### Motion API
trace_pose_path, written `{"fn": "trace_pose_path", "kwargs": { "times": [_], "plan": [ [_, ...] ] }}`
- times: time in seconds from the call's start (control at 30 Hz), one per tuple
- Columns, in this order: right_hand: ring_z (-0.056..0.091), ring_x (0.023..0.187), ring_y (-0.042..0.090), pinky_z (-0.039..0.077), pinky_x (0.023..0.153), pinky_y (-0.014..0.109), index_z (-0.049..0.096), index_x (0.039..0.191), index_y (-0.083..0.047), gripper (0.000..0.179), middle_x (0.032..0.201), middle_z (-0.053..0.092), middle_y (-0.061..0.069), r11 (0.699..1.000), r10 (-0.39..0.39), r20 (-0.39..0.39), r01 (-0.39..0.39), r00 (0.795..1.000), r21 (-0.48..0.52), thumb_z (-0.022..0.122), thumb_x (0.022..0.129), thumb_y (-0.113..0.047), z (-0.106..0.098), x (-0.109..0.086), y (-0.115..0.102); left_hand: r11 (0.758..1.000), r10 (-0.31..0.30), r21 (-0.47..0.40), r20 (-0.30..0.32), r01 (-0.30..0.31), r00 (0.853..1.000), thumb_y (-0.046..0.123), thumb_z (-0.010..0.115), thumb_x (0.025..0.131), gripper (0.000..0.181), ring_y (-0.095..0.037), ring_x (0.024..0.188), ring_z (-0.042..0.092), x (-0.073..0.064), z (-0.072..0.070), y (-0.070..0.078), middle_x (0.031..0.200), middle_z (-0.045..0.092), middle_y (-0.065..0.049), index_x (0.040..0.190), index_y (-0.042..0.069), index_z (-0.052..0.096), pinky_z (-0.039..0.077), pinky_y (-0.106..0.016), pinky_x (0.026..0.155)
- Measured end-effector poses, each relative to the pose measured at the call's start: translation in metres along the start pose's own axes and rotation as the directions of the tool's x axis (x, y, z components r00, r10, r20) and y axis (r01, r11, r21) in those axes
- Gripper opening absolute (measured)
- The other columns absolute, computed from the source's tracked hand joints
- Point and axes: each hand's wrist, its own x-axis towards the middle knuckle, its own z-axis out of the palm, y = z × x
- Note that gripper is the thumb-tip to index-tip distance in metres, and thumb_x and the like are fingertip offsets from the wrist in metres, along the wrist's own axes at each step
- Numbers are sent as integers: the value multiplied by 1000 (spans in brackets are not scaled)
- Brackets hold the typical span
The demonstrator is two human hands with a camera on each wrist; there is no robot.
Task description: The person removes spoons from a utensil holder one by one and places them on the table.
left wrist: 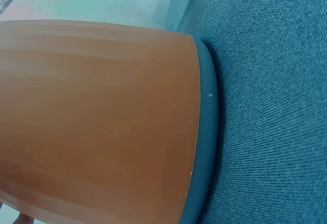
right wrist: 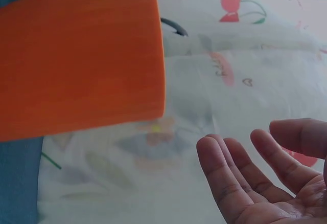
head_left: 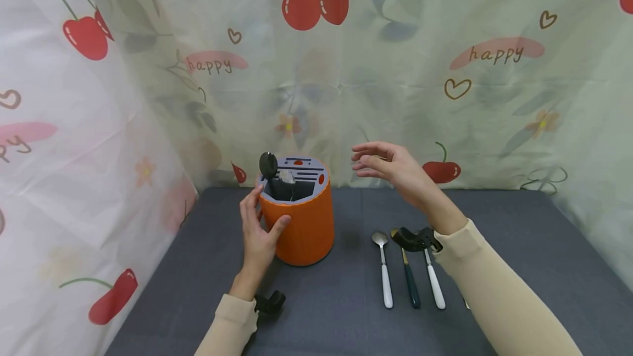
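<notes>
An orange utensil holder (head_left: 306,229) with a grey slotted top stands upright on the table. Out of its large opening rises a utensil with a round dark head (head_left: 268,165); beside it shows a shiny pale utensil head (head_left: 286,176), its kind unclear. My left hand (head_left: 260,235) grips the holder's near left side, thumb in front and fingers by the rim. Raised to the right of the holder, my right hand (head_left: 383,163) holds nothing, its fingers relaxed and apart from the holder. In the right wrist view, the right fingers (right wrist: 212,157) extend beside the orange wall.
Right of the holder lie a white-handled spoon (head_left: 386,284), a dark green-handled utensil (head_left: 411,287) with a gold neck, and another white-handled utensil (head_left: 435,287). The right wrist strap hides parts of them. A printed curtain (head_left: 341,87) hangs behind the grey table (head_left: 326,317).
</notes>
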Motion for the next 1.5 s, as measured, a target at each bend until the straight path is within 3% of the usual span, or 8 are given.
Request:
{"fn": "trace_pose_path", "kwargs": {
  "times": [0.3,0.73,1.5],
  "plan": [
    [67,116,26,53,103,40,56,143,1,39,140,58,20,1000,20,49,-20,999,5,60,107,-11,21,13,-7,1000,8,-6,0,-8,1000,53,77,92,84,-24,143,38,0,0,-2,153,35,-8,160,23,38,30,-65,117],
    [61,127,41,49,108,46,55,146,1,40,141,56,27,1000,19,112,-17,994,-17,58,108,-13,35,24,-7,1000,3,14,-2,-3,1000,53,77,92,83,-24,143,38,0,-1,0,153,35,-8,160,26,38,31,-64,118],
    [59,131,36,48,110,40,54,147,3,42,142,57,22,1000,28,166,-28,986,-6,57,108,-10,76,41,-3,1000,-8,23,3,8,1000,56,76,91,84,-25,142,37,0,0,1,154,35,-8,160,27,38,31,-65,117]
  ]
}}
